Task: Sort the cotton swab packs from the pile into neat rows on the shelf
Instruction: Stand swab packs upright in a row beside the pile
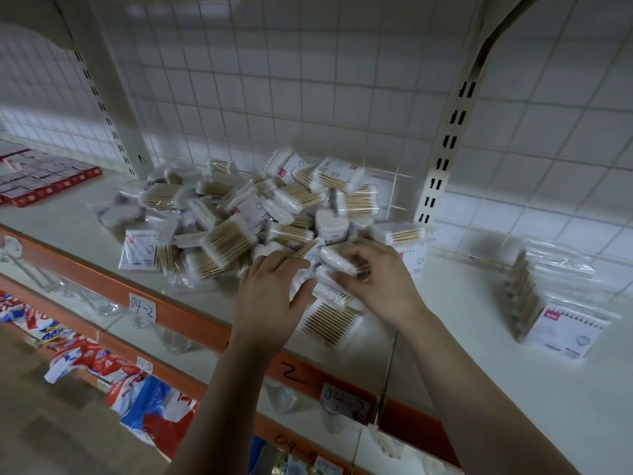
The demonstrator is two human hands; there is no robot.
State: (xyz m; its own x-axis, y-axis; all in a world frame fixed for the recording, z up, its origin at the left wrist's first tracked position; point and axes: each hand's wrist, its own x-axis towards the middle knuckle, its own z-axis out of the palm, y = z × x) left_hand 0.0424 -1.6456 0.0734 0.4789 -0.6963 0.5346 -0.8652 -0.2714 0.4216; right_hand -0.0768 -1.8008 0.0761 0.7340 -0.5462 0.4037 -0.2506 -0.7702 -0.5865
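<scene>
Gripping one pack [337, 260] of cotton swabs between curled fingers and thumb, the right hand [380, 282] sits at the near edge of the pile [239, 214]. The left hand [270, 286] is right beside it, fingers bent down onto the packs and thumb stuck out toward the right hand. Honestly can't tell if it's holding anything or just resting there. Another pack [329, 322] lies flat just below both hands, wooden sticks pointing at the shelf's front.

The pile itself is a jumbled heap in the middle of the white shelf [479, 371], packs facing every which way. At its right edge there's a small stack [400, 234] next to the slotted post [445, 159]. Further right, well apart from the heap, a row [520, 296] of packs stands on edge, the front one showing its white label.

The shelf has an orange front strip [171, 313] with a handwritten "04-2" tag [142, 308]. Behind it all is a white wire grid [274, 80] over a tiled wall. Far left on the same shelf are red boxes [44, 183] laid flat. Red, white and blue packets [113, 368] hang under the shelf, above a brownish floor [41, 423]. Lighting's pretty dim.
</scene>
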